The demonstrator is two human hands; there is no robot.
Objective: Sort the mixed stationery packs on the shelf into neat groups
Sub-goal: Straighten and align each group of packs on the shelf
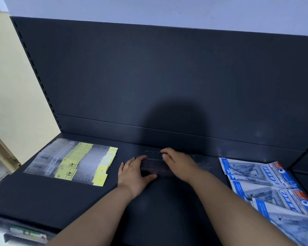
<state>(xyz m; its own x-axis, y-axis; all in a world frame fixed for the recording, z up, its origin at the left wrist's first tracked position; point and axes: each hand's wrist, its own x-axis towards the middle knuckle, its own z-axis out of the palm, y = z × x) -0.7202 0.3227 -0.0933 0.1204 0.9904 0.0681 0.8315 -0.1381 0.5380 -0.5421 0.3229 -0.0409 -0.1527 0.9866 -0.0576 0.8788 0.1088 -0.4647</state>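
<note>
A thin stack of dark sleeved packs [156, 166], at twelve o'clock on the shelf [43, 197], is clasped endwise by the curled left hand [134, 172] and right hand [179, 163] (light, slippery sleeves, judged best squeezed at the edges).

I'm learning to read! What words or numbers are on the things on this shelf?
"2", probably, in a circle on the blue packs; the rest is blurred.
Yellow labels on the clear packs: black print, too blurred.
Tag on the shelf edge: too blurred.
</note>
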